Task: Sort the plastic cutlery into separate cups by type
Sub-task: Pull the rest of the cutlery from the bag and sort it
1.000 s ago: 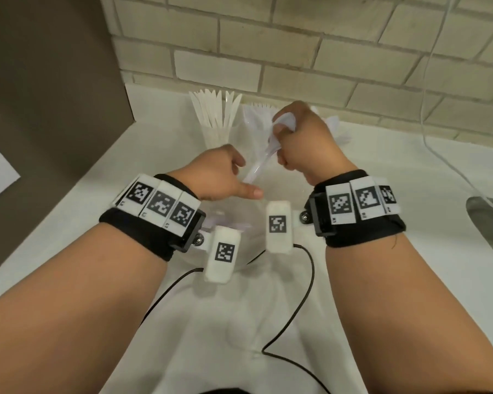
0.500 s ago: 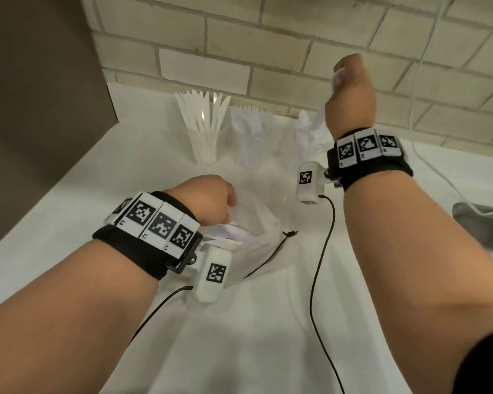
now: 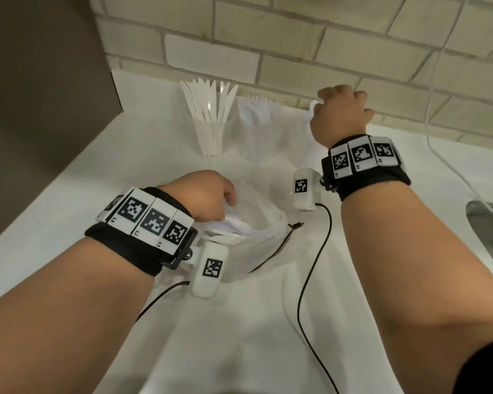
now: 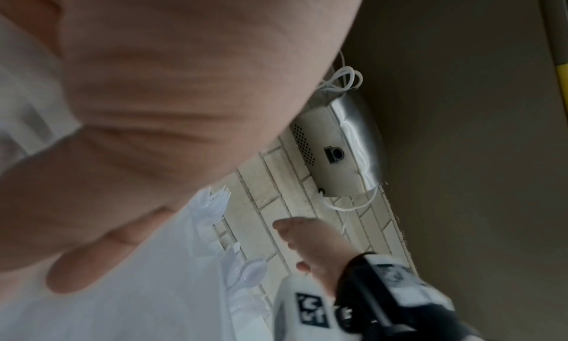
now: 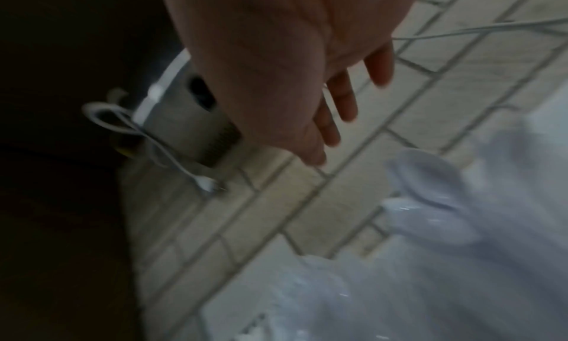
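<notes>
Left hand curling its fingers into the near clear bag of cutlery, knife cup and fork cup standing far, right hand hovering far right, fingers spreading loosely over spoons.

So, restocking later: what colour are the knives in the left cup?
White, opaque. The knives show best in the head view.

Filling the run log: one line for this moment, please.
phase: sorting | left hand: grips plastic bag | right hand: relaxed by spoons | knife cup, fork cup: filled
</notes>
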`<state>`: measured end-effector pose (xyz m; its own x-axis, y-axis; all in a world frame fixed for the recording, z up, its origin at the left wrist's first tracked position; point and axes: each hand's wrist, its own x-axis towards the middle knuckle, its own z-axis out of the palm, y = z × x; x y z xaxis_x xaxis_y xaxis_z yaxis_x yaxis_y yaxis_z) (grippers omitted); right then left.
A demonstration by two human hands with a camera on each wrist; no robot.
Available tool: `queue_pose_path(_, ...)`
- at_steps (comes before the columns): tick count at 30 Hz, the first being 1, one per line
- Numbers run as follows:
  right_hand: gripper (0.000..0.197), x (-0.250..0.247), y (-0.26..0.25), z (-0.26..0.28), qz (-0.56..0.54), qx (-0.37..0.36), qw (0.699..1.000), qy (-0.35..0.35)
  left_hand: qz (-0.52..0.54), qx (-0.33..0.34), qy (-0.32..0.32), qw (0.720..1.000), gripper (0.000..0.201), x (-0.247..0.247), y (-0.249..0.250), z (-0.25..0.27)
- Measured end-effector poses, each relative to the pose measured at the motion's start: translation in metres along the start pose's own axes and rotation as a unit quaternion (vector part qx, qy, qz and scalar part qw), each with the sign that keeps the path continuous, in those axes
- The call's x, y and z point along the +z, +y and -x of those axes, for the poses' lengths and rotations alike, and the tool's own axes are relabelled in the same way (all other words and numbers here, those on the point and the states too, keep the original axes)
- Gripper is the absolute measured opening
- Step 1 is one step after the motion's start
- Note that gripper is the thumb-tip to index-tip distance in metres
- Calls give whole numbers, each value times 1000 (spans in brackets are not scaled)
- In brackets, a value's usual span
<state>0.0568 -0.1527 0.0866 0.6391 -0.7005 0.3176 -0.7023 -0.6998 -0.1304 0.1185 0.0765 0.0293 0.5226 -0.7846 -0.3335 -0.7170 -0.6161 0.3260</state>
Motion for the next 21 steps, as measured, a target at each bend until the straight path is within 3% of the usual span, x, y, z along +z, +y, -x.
queue_pose_path(3,31,-26,-29,32,-92,-91,991,-40,-6,-2,6,1000,38,0,-1,2)
queue_pose_path(7,19,-31,-64,101,-186,-139,942,-243,-26,-10,11,1000,48,-2,-1,6)
queue_pose_path(9,18,-18,-71,128,-146,-182,920,-315,-29,-19,-3,999,61,-1,-3,12)
queue_pose_path(12,50,7,-69,149,-14,-220,910,-350,-75,-43,-61,994,91,5,-9,20)
queue_pose_path(15,75,25,-66,161,23,-207,910,-359,-99,-78,-107,986,112,13,-22,23)
queue_pose_path(21,48,35,-70,167,28,-187,916,-353,-139,-81,-80,984,105,31,-36,9)
